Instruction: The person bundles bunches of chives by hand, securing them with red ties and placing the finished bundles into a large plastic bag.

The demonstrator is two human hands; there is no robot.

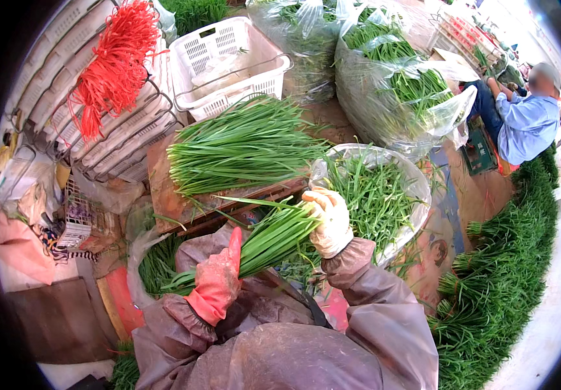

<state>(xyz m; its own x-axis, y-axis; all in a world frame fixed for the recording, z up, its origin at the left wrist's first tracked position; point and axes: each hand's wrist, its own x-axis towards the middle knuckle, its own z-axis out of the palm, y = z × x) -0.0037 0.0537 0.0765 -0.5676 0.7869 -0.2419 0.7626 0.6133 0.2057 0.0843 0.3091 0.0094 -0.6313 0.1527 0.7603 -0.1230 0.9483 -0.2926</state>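
My left hand (216, 278), in a red rubber glove, holds a bunch of green garlic chives (273, 239) around its leafy lower-left part, with one finger stretched along it. In a pale glove, my right hand (330, 222) grips the cut ends of the same bunch. Just beyond, a large heap of chives (241, 146) lies on a worn wooden board (163, 204). Beside my right hand, a container lined with clear plastic (419, 197) holds loose, short chive pieces (370, 195). More chives (156, 268) sit in a plastic bag near my left forearm.
Red ties (114, 63) hang on stacked white crates (61, 53) at the left. Behind the board stand a white basket (231, 92) and large plastic bags of chives (387, 92). Tied chive bunches (500, 273) line the right side. A person in a blue shirt (529, 122) sits at the upper right.
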